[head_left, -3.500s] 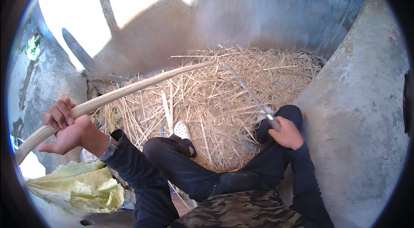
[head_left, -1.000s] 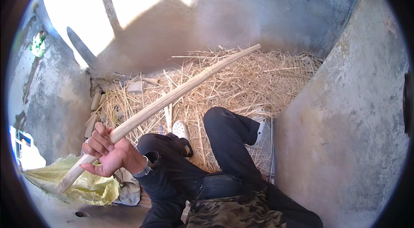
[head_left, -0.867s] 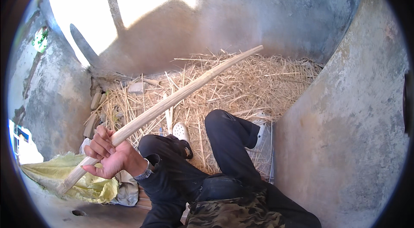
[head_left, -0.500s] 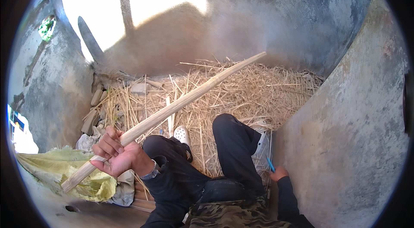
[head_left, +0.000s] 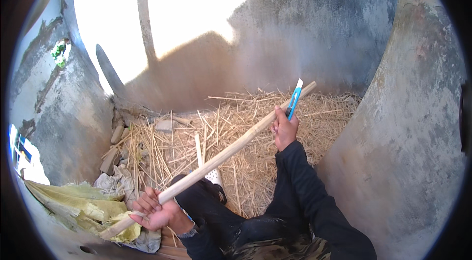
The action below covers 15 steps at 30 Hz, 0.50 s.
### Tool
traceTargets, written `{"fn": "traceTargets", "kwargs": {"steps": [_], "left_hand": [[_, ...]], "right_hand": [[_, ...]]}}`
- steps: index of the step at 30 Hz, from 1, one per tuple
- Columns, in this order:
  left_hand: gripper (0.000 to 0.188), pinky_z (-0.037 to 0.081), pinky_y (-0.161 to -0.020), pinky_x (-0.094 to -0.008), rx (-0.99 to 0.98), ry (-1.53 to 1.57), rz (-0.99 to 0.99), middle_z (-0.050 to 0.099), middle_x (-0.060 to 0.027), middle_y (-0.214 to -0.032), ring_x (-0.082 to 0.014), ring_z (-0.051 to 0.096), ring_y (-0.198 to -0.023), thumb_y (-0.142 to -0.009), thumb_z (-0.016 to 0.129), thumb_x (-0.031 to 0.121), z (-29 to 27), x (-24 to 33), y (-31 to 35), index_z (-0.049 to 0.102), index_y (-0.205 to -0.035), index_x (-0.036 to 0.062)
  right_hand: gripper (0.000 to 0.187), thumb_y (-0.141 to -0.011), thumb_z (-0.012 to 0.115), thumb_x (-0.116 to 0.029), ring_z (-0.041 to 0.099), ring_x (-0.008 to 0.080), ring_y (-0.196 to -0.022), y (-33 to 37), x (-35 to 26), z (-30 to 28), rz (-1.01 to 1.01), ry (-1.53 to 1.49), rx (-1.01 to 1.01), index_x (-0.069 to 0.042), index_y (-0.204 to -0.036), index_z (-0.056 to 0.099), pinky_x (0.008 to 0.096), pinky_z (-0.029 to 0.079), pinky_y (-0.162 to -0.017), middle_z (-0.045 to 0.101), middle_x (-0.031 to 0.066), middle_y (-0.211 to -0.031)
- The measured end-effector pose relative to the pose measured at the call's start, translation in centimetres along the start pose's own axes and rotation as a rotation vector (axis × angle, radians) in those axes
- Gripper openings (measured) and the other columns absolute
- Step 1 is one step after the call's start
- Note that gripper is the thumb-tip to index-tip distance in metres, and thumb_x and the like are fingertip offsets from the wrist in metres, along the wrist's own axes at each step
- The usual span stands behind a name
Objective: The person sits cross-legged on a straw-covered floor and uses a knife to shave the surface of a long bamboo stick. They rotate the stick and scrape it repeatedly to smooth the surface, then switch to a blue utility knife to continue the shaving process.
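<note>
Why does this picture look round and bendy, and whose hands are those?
They are a person's own bare hands; there's no robot. A wide fisheye camera worn on the person's head looks down, so straight edges curve near the dark rim. The left hand grips a long wooden stick. The right hand holds a blue cutter near the stick's far end. Below lies lots of dry straw, and a yellowish torn sheet is at the left.

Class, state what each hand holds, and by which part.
Left hand: the wooden stick, toward its lower end. Right hand: the blue cutter, by its handle.
</note>
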<state>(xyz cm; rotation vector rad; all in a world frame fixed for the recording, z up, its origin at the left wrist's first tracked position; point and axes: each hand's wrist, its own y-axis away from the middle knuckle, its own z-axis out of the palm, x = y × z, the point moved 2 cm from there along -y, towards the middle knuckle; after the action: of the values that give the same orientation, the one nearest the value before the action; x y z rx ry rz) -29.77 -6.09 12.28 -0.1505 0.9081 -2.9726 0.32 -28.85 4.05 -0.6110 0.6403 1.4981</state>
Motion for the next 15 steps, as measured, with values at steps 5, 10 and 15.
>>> {"fn": "traceTargets", "kwargs": {"steps": [5, 10, 15], "left_hand": [[0.045, 0.023, -0.048, -0.0262, 0.14, -0.137, 0.021, 0.022, 0.0028, -0.046, -0.0097, 0.018, -0.04, -0.097, 0.039, 0.04, -3.2, 0.2, 0.3, 0.027, -0.06, 0.0168], [0.045, 0.025, -0.048, -0.0256, 0.2, -0.195, -0.112, 0.025, 0.0017, -0.048, -0.0102, 0.022, -0.041, -0.096, 0.041, 0.042, -4.8, -0.9, 3.0, 0.03, -0.062, 0.0151], [0.043, 0.043, -0.069, -0.0308, 0.323, -0.337, -0.431, 0.05, -0.0065, -0.067, -0.0184, 0.052, -0.067, -0.095, 0.04, 0.046, -5.8, -2.5, 7.9, 0.049, -0.077, 0.0086]], "right_hand": [[0.037, -0.076, 0.073, 0.0, 0.049, 0.0078, -0.053, -2.8, 5.6, -3.9, -0.164, 0.187, 0.195, -0.014, -0.083, 0.039, 0.0251, 0.043, -0.047, 0.045, -0.0042, -0.07], [0.039, -0.074, 0.072, 0.004, 0.047, 0.0087, -0.054, -4.7, 7.9, -6.6, 0.088, -0.009, 0.188, -0.014, -0.081, 0.038, 0.0289, 0.046, -0.056, 0.045, -0.0029, -0.069], [0.02, -0.08, 0.067, 0.001, 0.041, 0.0096, -0.051, -10.0, 5.6, -6.4, 0.41, -0.256, 0.07, -0.009, -0.084, 0.05, 0.0316, 0.047, -0.067, 0.048, -0.001, -0.067]]}}
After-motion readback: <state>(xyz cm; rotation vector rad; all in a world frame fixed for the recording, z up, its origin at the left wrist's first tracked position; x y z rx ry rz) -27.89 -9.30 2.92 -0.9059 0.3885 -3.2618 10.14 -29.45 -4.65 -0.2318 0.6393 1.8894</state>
